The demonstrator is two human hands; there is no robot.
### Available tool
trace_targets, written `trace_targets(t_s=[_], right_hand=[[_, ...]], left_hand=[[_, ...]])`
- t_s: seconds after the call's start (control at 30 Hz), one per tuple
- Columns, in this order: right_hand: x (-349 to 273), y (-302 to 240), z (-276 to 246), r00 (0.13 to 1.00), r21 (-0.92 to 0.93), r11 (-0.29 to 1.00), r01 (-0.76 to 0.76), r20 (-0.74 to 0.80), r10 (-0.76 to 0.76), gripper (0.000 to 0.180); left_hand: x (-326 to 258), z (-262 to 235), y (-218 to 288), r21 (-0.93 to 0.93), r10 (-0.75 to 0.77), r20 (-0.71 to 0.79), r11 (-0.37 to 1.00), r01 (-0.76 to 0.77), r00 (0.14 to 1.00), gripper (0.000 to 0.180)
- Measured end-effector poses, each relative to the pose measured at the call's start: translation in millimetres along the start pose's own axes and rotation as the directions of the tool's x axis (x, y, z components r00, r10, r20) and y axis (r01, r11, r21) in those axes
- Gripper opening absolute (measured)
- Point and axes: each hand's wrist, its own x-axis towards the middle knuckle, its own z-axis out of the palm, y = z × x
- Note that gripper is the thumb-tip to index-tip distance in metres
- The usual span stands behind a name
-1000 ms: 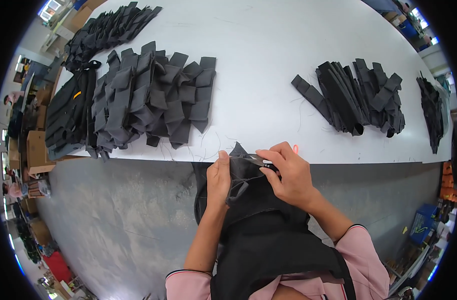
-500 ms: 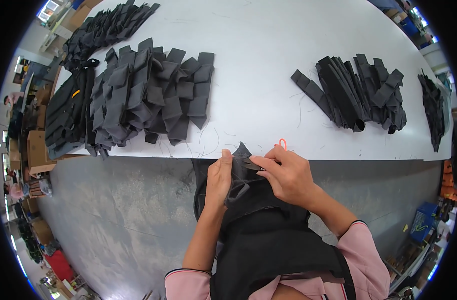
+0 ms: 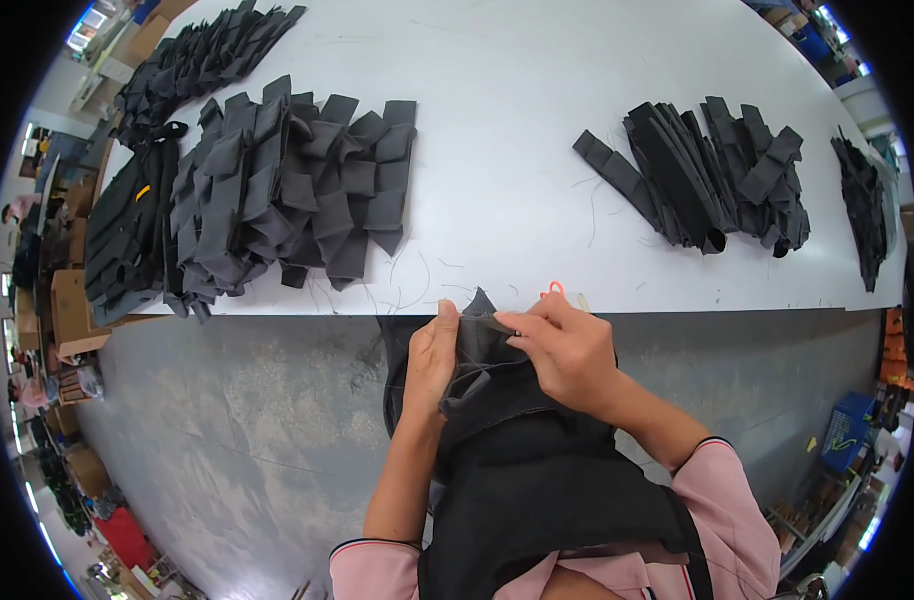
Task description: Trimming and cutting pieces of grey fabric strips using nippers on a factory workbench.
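At the table's front edge my left hand (image 3: pixel 434 350) is closed on a dark grey fabric piece (image 3: pixel 474 338), thumb up along its side. The piece has a pointed tip that reaches over the white tabletop, and its lower end hangs over my lap. My right hand (image 3: pixel 569 352) is closed around a pair of small thread snips with an orange finger loop (image 3: pixel 552 289). Its thumb and forefinger meet at the right edge of the fabric. The fingers mostly hide the blades.
Several overlapping dark grey fabric strips (image 3: pixel 297 190) lie left on the white table (image 3: pixel 497 130), beside a black bag (image 3: pixel 132 225). Further strips (image 3: pixel 677 180) lie at the right, with a dark bundle (image 3: pixel 862 215) beyond. Loose threads lie near the front edge. A black apron covers my lap.
The snips' blades, visible at the fabric's right edge before, are now mostly hidden by my right fingers. Both hands keep nearly the same place, and the view has shifted slightly.
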Motion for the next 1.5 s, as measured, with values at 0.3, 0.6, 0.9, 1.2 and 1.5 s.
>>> trace_targets(t_s=[0.3,0.6,0.9,1.2,1.5], right_hand=[[6,-3,-9,0.988,0.100,0.988,-0.116,0.118,0.104,0.031],[24,-2,-35,0.866,-0.019,1.000,-0.019,0.499,0.026,0.021],[26,3,-33,0.810,0.025,0.999,0.043,0.584,-0.050,0.020],[27,5,-31,0.802,0.093,0.995,-0.043,0.597,-0.021,0.022],[23,4,-29,0.838,0.100,0.995,-0.004,0.544,-0.052,0.019]], left_hand=[[-2,-1,6,-0.001,-0.044,0.020,0.999,0.044,0.999,0.049],[-1,-10,1,-0.083,-0.148,0.149,0.983,0.162,0.978,0.046],[0,-14,-3,-0.056,-0.153,0.201,0.984,0.167,0.968,0.046],[0,-14,-2,-0.048,-0.156,0.237,0.984,0.172,0.959,0.043],[1,-14,-4,-0.081,-0.190,0.219,0.974,0.212,0.957,0.044]])
